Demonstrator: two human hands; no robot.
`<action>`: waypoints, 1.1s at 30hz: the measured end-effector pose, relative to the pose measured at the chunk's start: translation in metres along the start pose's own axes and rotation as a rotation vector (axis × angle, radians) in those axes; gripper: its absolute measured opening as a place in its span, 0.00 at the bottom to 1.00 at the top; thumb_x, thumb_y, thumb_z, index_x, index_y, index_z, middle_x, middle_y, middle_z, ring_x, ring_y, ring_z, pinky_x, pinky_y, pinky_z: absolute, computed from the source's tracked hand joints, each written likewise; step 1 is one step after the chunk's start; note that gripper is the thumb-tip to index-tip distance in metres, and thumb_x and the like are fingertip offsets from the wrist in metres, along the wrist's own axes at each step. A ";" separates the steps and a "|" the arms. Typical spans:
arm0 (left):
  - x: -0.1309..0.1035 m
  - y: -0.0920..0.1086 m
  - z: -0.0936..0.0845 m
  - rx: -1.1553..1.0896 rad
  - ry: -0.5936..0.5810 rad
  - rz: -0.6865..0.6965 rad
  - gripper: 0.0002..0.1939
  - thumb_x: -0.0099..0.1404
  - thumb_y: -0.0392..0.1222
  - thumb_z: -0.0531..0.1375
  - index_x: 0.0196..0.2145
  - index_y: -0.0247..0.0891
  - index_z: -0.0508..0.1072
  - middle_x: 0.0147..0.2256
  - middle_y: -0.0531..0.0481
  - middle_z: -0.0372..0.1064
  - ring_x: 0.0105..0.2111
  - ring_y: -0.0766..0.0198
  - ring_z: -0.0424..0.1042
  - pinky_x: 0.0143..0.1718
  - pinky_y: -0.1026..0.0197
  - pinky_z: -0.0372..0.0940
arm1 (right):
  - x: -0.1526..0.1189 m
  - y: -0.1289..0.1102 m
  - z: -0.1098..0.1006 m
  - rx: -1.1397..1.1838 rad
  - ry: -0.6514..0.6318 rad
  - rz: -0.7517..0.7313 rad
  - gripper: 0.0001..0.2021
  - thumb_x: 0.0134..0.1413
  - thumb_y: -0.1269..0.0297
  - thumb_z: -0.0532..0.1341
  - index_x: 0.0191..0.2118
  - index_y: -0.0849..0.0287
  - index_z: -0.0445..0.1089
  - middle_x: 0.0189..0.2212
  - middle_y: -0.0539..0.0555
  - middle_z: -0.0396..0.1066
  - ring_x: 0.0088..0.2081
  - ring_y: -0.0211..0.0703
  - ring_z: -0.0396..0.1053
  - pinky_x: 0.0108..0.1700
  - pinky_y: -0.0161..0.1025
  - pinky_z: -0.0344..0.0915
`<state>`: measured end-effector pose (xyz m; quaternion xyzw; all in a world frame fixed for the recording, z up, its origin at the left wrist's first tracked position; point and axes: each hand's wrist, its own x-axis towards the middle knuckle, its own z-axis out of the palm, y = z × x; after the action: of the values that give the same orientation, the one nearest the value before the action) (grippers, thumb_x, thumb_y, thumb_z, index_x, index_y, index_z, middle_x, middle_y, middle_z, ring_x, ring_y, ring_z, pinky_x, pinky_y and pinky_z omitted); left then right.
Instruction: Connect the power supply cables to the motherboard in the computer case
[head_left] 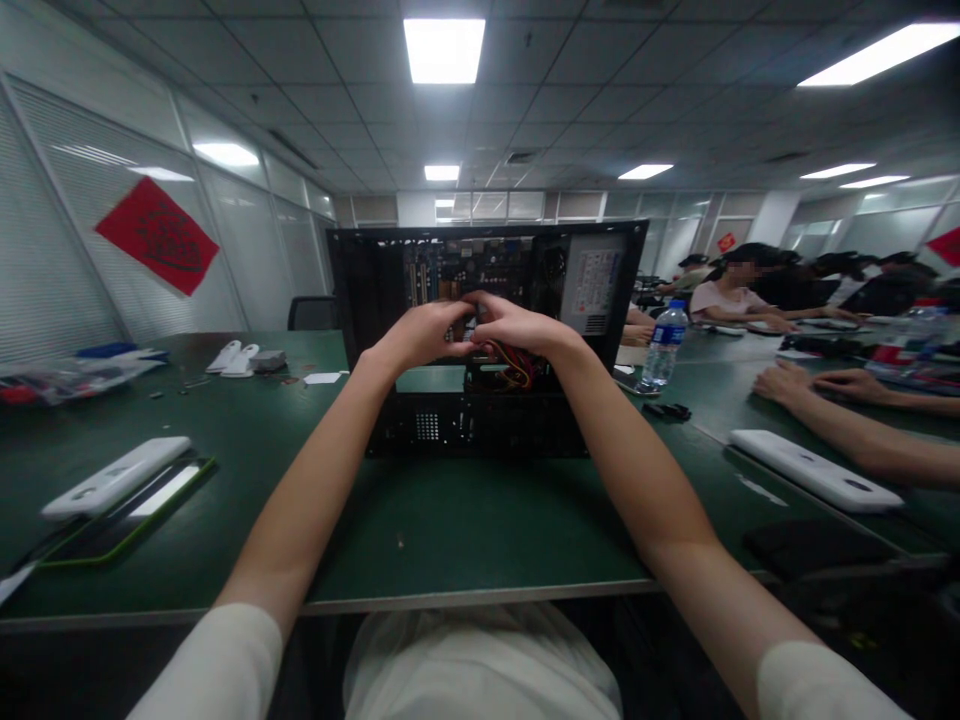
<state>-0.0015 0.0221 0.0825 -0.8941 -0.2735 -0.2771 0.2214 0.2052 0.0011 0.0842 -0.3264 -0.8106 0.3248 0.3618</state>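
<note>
An open black computer case (420, 440) stands on the green table in front of me. Inside it, the motherboard (491, 268) shows at the top middle and the power supply (596, 280), with its label, at the upper right. My left hand (429, 332) and my right hand (516, 324) meet at the middle of the case, over the motherboard's lower part. Both have curled fingers, the fingertips nearly touching around a small part I cannot make out. Red, yellow and black cables (519, 368) hang just below my right hand.
A phone (127, 510) lies beside a white power bank-like bar (120, 475) at left. Plastic bags (82, 375) lie farther back. To the right are a water bottle (664, 345), another white bar (814, 470) and a person's forearms (847, 415).
</note>
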 end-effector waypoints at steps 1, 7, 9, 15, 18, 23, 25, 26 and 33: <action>0.000 0.001 -0.001 0.008 -0.017 -0.004 0.27 0.66 0.47 0.68 0.59 0.35 0.74 0.54 0.35 0.77 0.52 0.48 0.78 0.50 0.52 0.72 | 0.001 0.001 0.000 -0.021 0.013 -0.002 0.30 0.52 0.76 0.62 0.62 0.60 0.59 0.30 0.47 0.69 0.25 0.37 0.67 0.25 0.34 0.67; 0.001 0.005 -0.009 0.033 -0.104 -0.015 0.27 0.67 0.49 0.69 0.59 0.34 0.75 0.56 0.34 0.76 0.54 0.45 0.77 0.52 0.50 0.72 | 0.012 0.011 0.004 -0.137 0.104 -0.104 0.30 0.48 0.75 0.64 0.60 0.63 0.66 0.47 0.58 0.75 0.42 0.47 0.75 0.43 0.41 0.76; 0.000 0.005 -0.013 0.008 -0.095 -0.013 0.28 0.66 0.49 0.69 0.60 0.35 0.74 0.58 0.35 0.75 0.56 0.45 0.76 0.54 0.50 0.71 | 0.014 0.011 0.002 -0.188 0.106 -0.170 0.27 0.52 0.72 0.64 0.59 0.63 0.68 0.52 0.60 0.75 0.49 0.49 0.74 0.51 0.44 0.75; -0.004 0.000 -0.026 -0.101 -0.037 0.015 0.30 0.67 0.47 0.69 0.63 0.38 0.72 0.62 0.37 0.71 0.61 0.48 0.72 0.61 0.49 0.67 | 0.009 0.005 -0.015 -0.526 0.284 -0.324 0.17 0.70 0.69 0.52 0.58 0.63 0.71 0.54 0.62 0.75 0.57 0.52 0.71 0.63 0.53 0.67; -0.007 -0.007 -0.032 -0.163 -0.035 0.050 0.30 0.67 0.47 0.68 0.64 0.38 0.72 0.63 0.37 0.69 0.62 0.48 0.71 0.63 0.49 0.65 | 0.004 0.006 -0.011 -0.726 0.382 -0.432 0.21 0.69 0.71 0.54 0.64 0.59 0.67 0.61 0.63 0.68 0.63 0.56 0.65 0.65 0.56 0.65; -0.012 -0.019 -0.042 -0.250 -0.034 0.061 0.26 0.69 0.44 0.66 0.63 0.38 0.73 0.60 0.38 0.74 0.59 0.51 0.73 0.61 0.50 0.66 | 0.006 0.012 0.012 -0.801 0.315 -0.564 0.16 0.71 0.65 0.57 0.59 0.49 0.72 0.64 0.58 0.63 0.69 0.57 0.57 0.66 0.56 0.64; -0.013 -0.022 -0.044 -0.274 -0.052 0.052 0.25 0.69 0.45 0.66 0.62 0.38 0.74 0.59 0.39 0.75 0.57 0.52 0.74 0.60 0.51 0.67 | 0.008 0.015 0.016 -0.778 0.262 -0.594 0.12 0.72 0.63 0.57 0.55 0.50 0.75 0.62 0.57 0.65 0.68 0.56 0.58 0.67 0.56 0.63; -0.014 -0.022 -0.044 -0.286 -0.065 0.048 0.25 0.69 0.45 0.66 0.61 0.37 0.74 0.58 0.39 0.75 0.56 0.52 0.74 0.59 0.52 0.68 | 0.009 0.016 0.017 -0.766 0.246 -0.603 0.12 0.73 0.62 0.57 0.53 0.50 0.75 0.60 0.57 0.66 0.67 0.55 0.59 0.67 0.55 0.63; -0.010 -0.020 -0.026 -0.303 0.029 0.008 0.25 0.68 0.46 0.66 0.59 0.35 0.75 0.51 0.40 0.79 0.45 0.55 0.78 0.47 0.56 0.71 | 0.006 0.017 0.005 -0.809 0.254 -0.517 0.12 0.73 0.60 0.56 0.52 0.51 0.76 0.58 0.58 0.68 0.64 0.54 0.61 0.62 0.51 0.66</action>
<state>-0.0303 0.0189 0.1003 -0.9143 -0.2216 -0.3273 0.0889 0.2029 0.0135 0.0706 -0.2660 -0.8756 -0.1584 0.3707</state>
